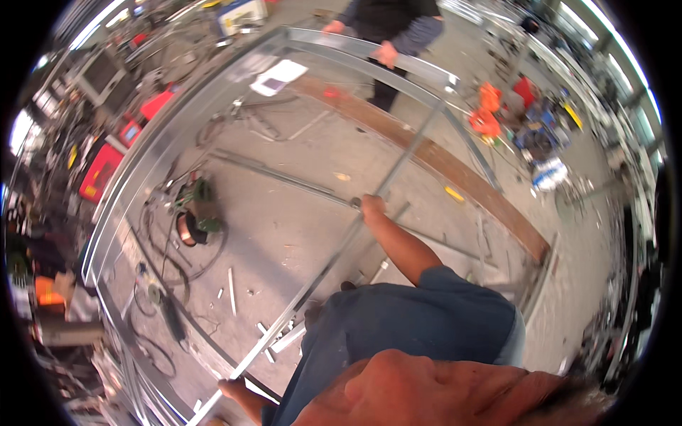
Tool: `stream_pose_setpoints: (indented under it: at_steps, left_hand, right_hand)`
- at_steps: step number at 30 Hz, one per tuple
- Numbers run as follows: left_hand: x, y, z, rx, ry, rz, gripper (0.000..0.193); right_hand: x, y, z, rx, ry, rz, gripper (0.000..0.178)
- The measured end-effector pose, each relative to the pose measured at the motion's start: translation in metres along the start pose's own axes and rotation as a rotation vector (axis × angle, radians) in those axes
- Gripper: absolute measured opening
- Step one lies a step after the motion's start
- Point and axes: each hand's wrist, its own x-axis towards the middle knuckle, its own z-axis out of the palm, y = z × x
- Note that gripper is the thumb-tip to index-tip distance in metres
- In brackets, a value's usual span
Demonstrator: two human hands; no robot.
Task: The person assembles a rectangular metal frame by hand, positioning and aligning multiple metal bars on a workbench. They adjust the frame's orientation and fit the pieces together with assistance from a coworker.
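**Fingers on the cross bar, both ends**

Fingers of the right hand (372, 206) curl closed around the thin metal bar (334, 255), mid-span. Left hand (234, 390) sits at the bar's near end, by the lower frame rail; whether it grips cannot be told. Bar's long axis runs diagonally, from near-left up to the far corner of the large steel frame (177, 121). Right hand is the farther one out along it. Another person (387, 28) stands at the far rail, hands on it. Wire spool (188, 228) lies on the floor, left.
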Motion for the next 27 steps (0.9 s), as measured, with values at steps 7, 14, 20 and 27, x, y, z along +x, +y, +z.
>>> stream_pose_setpoints:
  at_steps: [7, 14, 20, 27]
  left_hand:
    - [0.003, 0.003, 0.002, -0.018, -0.024, -0.03, 0.018]
    - [-0.003, 0.027, -0.001, -0.969, 0.085, -0.633, 0.017]
    - [-0.002, 0.022, -0.005, -0.867, 0.045, -0.614, 0.017]
    - [0.012, 0.013, -0.01, -0.905, -0.036, -0.618, 0.022]
  right_hand:
    - [-0.011, -0.007, 0.0, 0.046, 0.042, 0.007, 0.03]
    - [-0.023, -0.013, -0.002, 0.062, 0.008, 0.055, 0.029]
    - [-0.017, -0.007, 0.01, 0.041, 0.028, 0.052, 0.031]
    - [-0.008, -0.002, 0.012, 0.059, 0.017, 0.055, 0.035]
